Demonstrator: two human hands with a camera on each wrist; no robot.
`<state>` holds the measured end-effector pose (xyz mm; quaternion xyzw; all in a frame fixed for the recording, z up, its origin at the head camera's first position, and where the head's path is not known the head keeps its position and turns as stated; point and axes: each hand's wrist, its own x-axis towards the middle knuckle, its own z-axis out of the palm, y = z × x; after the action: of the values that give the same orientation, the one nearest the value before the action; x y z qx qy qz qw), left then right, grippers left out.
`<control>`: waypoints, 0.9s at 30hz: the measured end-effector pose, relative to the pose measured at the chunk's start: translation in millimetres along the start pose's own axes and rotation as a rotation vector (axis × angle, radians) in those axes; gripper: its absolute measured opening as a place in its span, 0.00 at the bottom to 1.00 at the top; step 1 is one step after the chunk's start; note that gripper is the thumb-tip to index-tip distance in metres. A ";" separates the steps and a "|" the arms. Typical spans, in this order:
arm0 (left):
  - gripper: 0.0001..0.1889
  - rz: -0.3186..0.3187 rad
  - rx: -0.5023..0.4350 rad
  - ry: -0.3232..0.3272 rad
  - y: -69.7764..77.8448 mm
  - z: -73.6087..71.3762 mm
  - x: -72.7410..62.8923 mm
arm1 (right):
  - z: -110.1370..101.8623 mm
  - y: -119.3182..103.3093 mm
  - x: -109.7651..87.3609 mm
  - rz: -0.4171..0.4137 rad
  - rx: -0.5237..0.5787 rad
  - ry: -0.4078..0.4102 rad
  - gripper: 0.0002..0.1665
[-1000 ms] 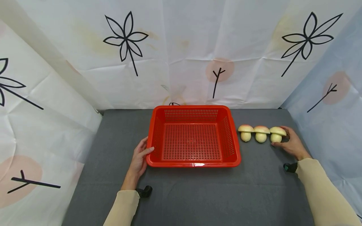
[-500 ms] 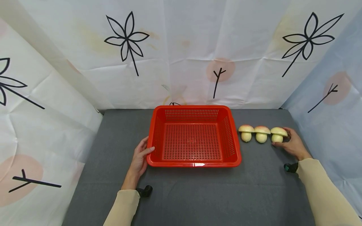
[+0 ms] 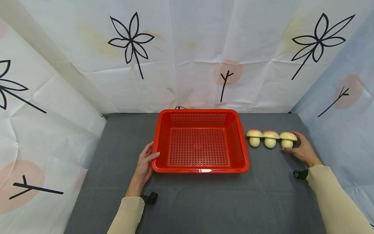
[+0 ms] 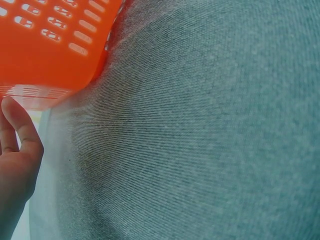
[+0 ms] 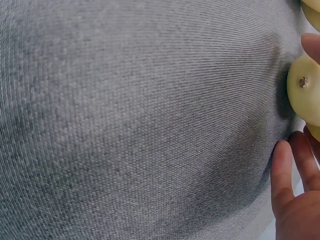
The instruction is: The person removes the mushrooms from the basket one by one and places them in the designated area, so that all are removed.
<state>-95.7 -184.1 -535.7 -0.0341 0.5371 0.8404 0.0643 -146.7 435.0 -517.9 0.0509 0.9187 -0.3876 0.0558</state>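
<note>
A red plastic basket (image 3: 198, 170) with slotted walls rests on the grey table. My left hand (image 3: 144, 162) grips its left rim near the front corner, thumb over the rim and the other fingers outside, mostly hidden. To the basket's right, three mushrooms stand in a row, caps side by side: the left mushroom (image 3: 254, 137) and middle mushroom (image 3: 270, 139) have reddish tops, while the right mushroom (image 3: 287, 139) is paler yellow. Around that right mushroom my right hand (image 3: 304, 151) curls, thumb by the stem and fingers behind the cap. The right wrist view shows its round stem end (image 5: 306, 90).
White cloth walls (image 3: 193, 48) with printed flowers and twigs enclose the table (image 3: 204, 201) at the back and both sides. A thin dark wire (image 3: 180, 107) shows behind the basket. Each wrist wears a small black device (image 3: 150, 198).
</note>
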 end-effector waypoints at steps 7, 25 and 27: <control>0.30 0.002 0.004 0.000 -0.2 -0.3 -0.4 | 0.6 -0.3 0.3 0.009 0.025 -0.002 0.56; 0.29 -0.001 0.009 0.011 -0.5 0.1 -0.3 | 0.9 0.2 -0.2 0.015 0.022 0.003 0.56; 0.29 -0.003 0.007 0.011 -0.5 0.1 -0.3 | 1.3 0.6 -0.2 0.011 0.026 0.007 0.55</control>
<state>-95.3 -183.7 -536.1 -0.0391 0.5403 0.8382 0.0627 -146.3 434.4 -519.2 0.0579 0.9135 -0.3990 0.0542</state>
